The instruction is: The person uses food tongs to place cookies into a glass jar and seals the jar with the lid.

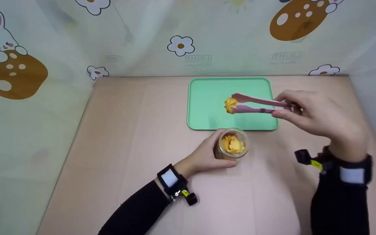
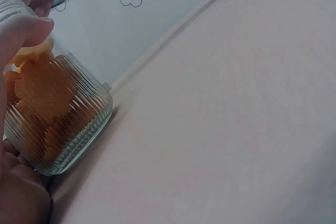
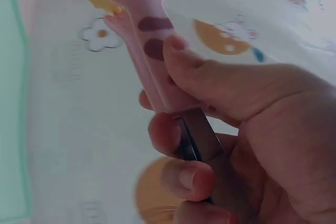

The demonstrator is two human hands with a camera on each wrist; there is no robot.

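Note:
My right hand (image 1: 315, 112) grips a pair of pink tongs (image 1: 259, 103), paw-shaped at the tips. Between those tips a yellow scalloped piece (image 1: 230, 105) is pinched, held above the green tray (image 1: 204, 120). In the right wrist view, thumb and fingers close around the handle of the tongs (image 3: 157, 66). My left hand (image 1: 207, 155) holds a glass jar (image 1: 219, 150) with its mouth facing up. Several yellow pieces (image 1: 233, 145) lie inside the jar. The left wrist view shows the ribbed jar wall (image 2: 79, 145), with fingers partly hidden behind it.
The tray lies at the back of the light wooden table (image 1: 135, 137). Behind the table hangs a pale curtain (image 1: 142, 39) printed with flowers and rabbits. It also runs along the left side. Both wrists carry black camera straps.

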